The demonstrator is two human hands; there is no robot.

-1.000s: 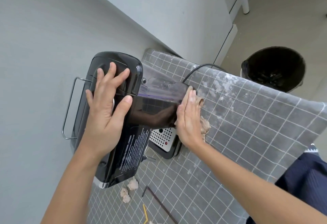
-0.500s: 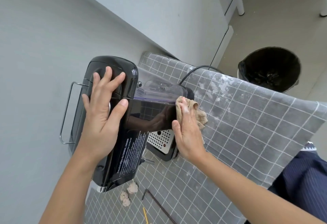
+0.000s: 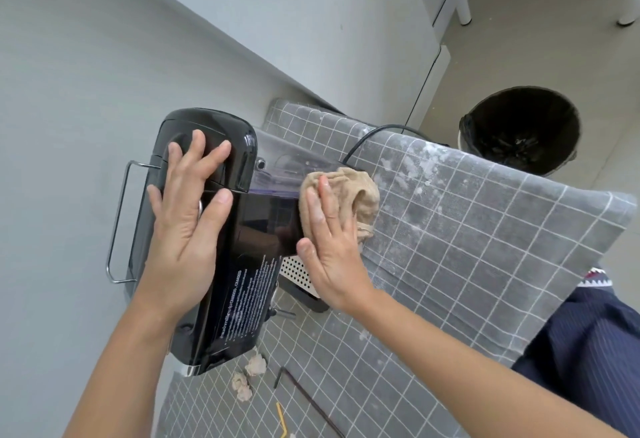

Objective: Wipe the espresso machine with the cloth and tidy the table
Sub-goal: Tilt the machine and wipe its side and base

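Note:
A glossy black espresso machine (image 3: 249,285) stands on the table against the wall, on a grey checked tablecloth (image 3: 467,247). My left hand (image 3: 187,216) lies flat on the machine's top, fingers spread, holding nothing. My right hand (image 3: 329,236) presses a beige cloth (image 3: 356,191) against the machine's right side, near its clear water tank (image 3: 280,171). Part of the cloth bunches out past my fingers. The perforated drip tray (image 3: 298,273) shows below my right hand.
Two crumpled tissue balls (image 3: 251,373) lie on the tablecloth by the machine's base, beside a dark thin stick (image 3: 308,399) and a yellow straw (image 3: 282,420). A black power cord (image 3: 377,134) runs off the far edge. A black bin (image 3: 519,129) stands on the floor beyond the table.
My right hand has slid the cloth up along the machine's side toward the water tank, and more of the cloth now shows. My left hand has stayed on top.

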